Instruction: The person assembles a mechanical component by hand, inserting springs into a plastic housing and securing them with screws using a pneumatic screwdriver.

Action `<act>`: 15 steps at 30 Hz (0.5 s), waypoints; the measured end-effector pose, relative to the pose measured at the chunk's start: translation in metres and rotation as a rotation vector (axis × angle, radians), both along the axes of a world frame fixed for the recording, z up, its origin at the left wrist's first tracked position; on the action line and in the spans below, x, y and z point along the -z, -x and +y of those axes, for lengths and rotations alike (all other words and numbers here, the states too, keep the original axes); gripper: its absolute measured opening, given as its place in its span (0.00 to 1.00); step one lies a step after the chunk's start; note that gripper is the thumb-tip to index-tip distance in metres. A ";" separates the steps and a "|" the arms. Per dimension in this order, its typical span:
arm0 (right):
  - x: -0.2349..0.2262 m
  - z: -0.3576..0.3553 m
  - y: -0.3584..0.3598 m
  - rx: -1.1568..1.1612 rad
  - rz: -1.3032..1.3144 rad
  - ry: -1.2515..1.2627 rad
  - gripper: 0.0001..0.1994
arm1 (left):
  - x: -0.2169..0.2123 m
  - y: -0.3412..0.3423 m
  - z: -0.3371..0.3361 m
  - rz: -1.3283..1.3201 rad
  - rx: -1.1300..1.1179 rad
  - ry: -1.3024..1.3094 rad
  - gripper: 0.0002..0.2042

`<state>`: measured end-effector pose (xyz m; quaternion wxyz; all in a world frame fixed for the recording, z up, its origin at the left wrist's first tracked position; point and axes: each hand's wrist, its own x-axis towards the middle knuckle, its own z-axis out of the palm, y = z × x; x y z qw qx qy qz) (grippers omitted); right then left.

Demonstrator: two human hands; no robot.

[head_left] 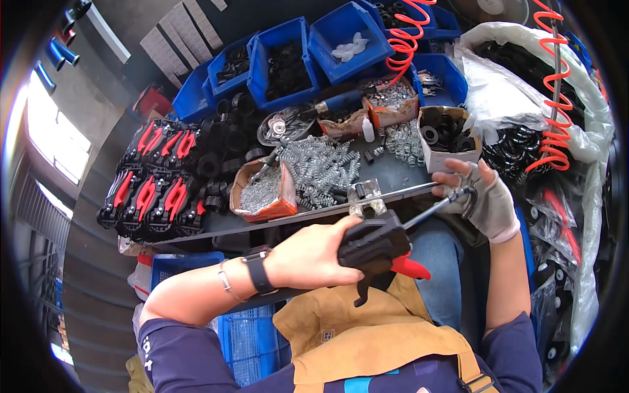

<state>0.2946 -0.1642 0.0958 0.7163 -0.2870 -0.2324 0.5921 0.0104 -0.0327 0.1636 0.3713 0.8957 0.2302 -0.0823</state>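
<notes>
— How far along is it?
— One black tool (377,247) sits clamped in the left hand (308,257); the right hand (481,200) pinches its metal rod (429,211).
— And finished ones?
— A stack (160,180) lies left of the spring pile (321,167) on the counter (393,173); plenty of springs remain.

The person wore a dark navy top with long sleeves pushed up above the elbows, a tan apron with broad straps over it, and blue jeans. The left hand (311,257) was bare, with a black watch strap and a thin silver bracelet at the wrist. The right hand (483,196) wore a light grey knitted glove whose fingertips were cut off, leaving the fingers' ends uncovered.
</notes>
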 end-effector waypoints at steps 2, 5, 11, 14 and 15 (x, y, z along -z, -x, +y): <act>-0.005 -0.001 0.015 0.086 -0.621 0.128 0.29 | 0.009 -0.006 -0.002 -0.014 0.016 0.013 0.36; 0.002 -0.005 0.024 0.203 -0.593 0.125 0.28 | 0.028 -0.013 -0.005 -0.098 0.019 -0.038 0.36; 0.015 -0.006 0.044 0.308 -0.715 0.017 0.25 | 0.037 -0.047 -0.015 -0.176 0.006 0.082 0.38; 0.005 -0.025 0.040 0.740 -1.134 -0.101 0.27 | 0.010 -0.058 0.009 -0.490 -0.072 0.135 0.40; 0.009 -0.024 0.040 0.967 -1.435 -0.211 0.29 | -0.016 -0.061 0.023 -0.432 -0.238 -0.080 0.35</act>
